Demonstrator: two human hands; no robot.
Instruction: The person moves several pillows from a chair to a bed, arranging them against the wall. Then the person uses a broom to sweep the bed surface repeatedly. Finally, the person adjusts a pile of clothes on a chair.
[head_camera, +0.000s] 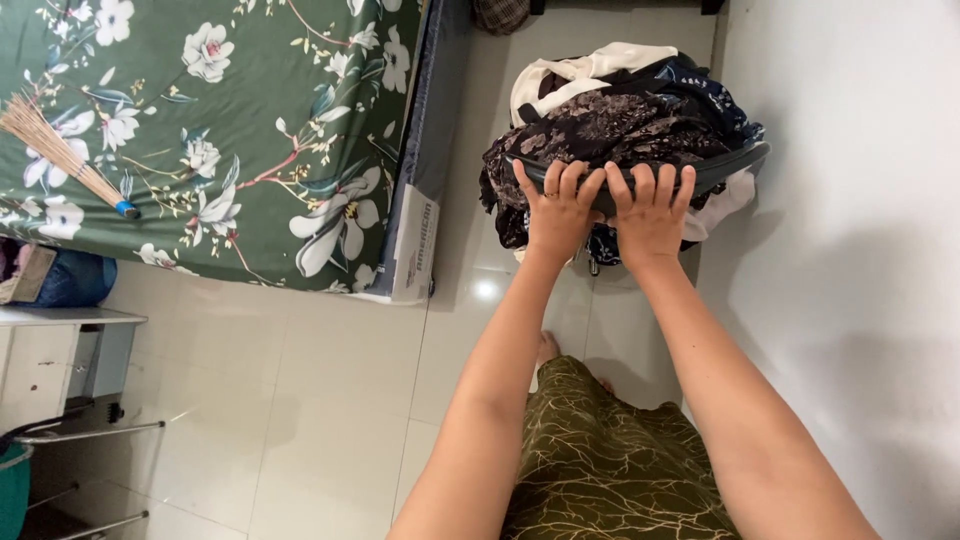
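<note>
Head view, looking straight down. I saw both arms stretched forward toward one o'clock. The left hand (555, 210) and right hand (650, 212) sat side by side, almost touching, fingers curled over the near rim of a dark plastic laundry basket (735, 165); both were clenched on that rim. A ring showed on a left-hand finger.

The basket stood at about one o'clock, on the pale tiled floor (330, 400), between the bed and the white wall (850, 200) at three o'clock. It was heaped with a pile of dark patterned and cream clothes (610, 110), some hanging over the rim at the left.

At ten to eleven o'clock lay the bed with a green floral bedsheet (250, 130), its grey mattress edge facing the basket. A straw hand broom with a blue band (60, 150) rested on the sheet at nine o'clock. At six o'clock I noted the person's olive skirt with a gold branching pattern (610, 470), toes just showing above it. A white cabinet (60, 350) stood at eight o'clock.
</note>
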